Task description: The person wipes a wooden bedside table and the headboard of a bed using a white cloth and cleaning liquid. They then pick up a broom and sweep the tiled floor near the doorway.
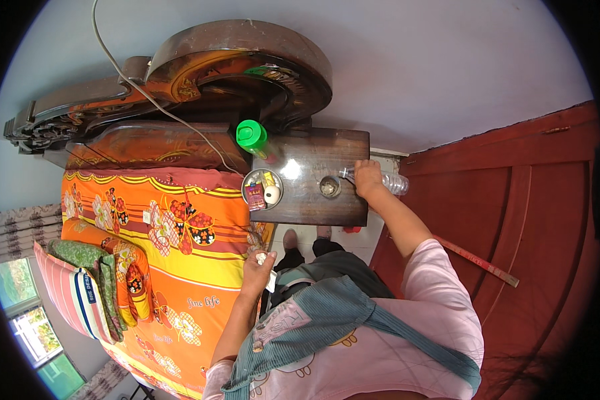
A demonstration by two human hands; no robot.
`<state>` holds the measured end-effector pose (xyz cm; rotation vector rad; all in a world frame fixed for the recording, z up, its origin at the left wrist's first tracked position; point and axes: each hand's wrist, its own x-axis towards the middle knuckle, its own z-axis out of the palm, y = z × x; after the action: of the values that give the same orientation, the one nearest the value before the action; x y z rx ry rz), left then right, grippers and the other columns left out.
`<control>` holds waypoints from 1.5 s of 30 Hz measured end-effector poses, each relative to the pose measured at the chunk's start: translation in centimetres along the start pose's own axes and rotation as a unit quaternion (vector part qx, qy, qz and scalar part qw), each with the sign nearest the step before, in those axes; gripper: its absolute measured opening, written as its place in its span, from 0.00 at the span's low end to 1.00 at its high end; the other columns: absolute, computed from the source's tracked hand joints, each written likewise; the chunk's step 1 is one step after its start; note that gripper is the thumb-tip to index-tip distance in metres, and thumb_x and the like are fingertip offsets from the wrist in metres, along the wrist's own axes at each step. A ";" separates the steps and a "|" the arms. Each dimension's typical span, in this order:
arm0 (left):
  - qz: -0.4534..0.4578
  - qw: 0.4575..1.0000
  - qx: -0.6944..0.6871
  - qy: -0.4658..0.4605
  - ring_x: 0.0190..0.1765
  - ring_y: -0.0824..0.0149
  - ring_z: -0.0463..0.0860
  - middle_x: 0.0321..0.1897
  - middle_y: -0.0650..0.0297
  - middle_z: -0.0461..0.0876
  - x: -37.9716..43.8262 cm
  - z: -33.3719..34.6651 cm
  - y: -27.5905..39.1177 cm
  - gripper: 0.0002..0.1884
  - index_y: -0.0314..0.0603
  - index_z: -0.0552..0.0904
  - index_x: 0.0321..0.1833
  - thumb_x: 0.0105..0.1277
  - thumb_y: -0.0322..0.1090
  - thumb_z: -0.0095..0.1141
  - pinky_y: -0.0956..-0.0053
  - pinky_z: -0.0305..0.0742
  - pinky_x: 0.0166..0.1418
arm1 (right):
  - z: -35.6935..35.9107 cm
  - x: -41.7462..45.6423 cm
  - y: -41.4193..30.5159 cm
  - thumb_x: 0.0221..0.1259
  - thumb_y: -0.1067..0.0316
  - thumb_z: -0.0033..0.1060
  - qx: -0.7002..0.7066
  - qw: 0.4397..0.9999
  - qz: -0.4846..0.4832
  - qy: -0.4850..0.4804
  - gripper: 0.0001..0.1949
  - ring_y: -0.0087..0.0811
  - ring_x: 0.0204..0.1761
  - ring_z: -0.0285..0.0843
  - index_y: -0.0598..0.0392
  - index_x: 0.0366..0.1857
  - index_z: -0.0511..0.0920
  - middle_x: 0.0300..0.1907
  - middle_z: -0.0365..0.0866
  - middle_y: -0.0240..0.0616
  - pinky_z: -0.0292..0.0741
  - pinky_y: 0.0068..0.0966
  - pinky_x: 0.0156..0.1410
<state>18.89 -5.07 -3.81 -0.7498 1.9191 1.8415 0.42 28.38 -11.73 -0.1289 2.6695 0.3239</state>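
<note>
My right hand [369, 179] grips a clear plastic bottle [396, 183] at the right edge of a dark wooden nightstand [305, 212]. The bottle lies nearly sideways in the view, its neck pointing left towards a small glass [330, 186]. Something pale sits in that glass; whether the bottle's mouth touches the glass, I cannot tell. My left hand [255, 276] is closed around a crumpled white tissue [271, 282], low beside the bed. Part of the tissue hangs below the fingers.
A tumbler with a green lid [252, 137] stands at the nightstand's back left. In front of it, a round metal dish [243, 195] holds a dark red packet [255, 196] and a white rounded object [271, 194]. An orange-covered bed [200, 265] lies left, a red door [465, 205] right.
</note>
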 end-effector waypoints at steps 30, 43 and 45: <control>-0.011 1.000 0.013 0.005 0.21 0.80 0.67 0.18 0.74 0.71 0.2 -0.3 0.0 0.11 0.42 0.77 0.29 0.62 0.39 0.63 0.81 0.61 0.24 | -2.2 1.5 -2.0 0.51 0.64 0.61 -0.037 0.999 -0.022 0.025 0.19 0.38 0.52 0.74 0.55 0.48 0.72 0.47 0.77 0.43 0.66 0.33 0.55; -0.010 1.000 0.025 -0.003 0.21 0.80 0.68 0.19 0.73 0.73 0.3 -0.5 0.3 0.11 0.40 0.77 0.31 0.62 0.38 0.64 0.80 0.63 0.23 | -2.4 2.5 -2.4 0.51 0.64 0.61 -0.066 0.997 -0.014 0.029 0.20 0.36 0.51 0.74 0.55 0.49 0.73 0.46 0.77 0.40 0.66 0.32 0.54; -0.011 1.000 0.014 -0.002 0.21 0.80 0.68 0.19 0.73 0.73 0.2 -0.7 0.4 0.11 0.40 0.77 0.31 0.62 0.38 0.64 0.81 0.63 0.23 | -2.7 2.7 -2.8 0.51 0.64 0.60 -0.071 0.997 -0.012 0.035 0.19 0.36 0.50 0.74 0.55 0.49 0.73 0.45 0.77 0.40 0.66 0.32 0.53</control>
<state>18.54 -5.75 -3.62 -0.7531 1.9229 1.7977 -2.73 24.87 -11.11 -0.2188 2.7101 0.5112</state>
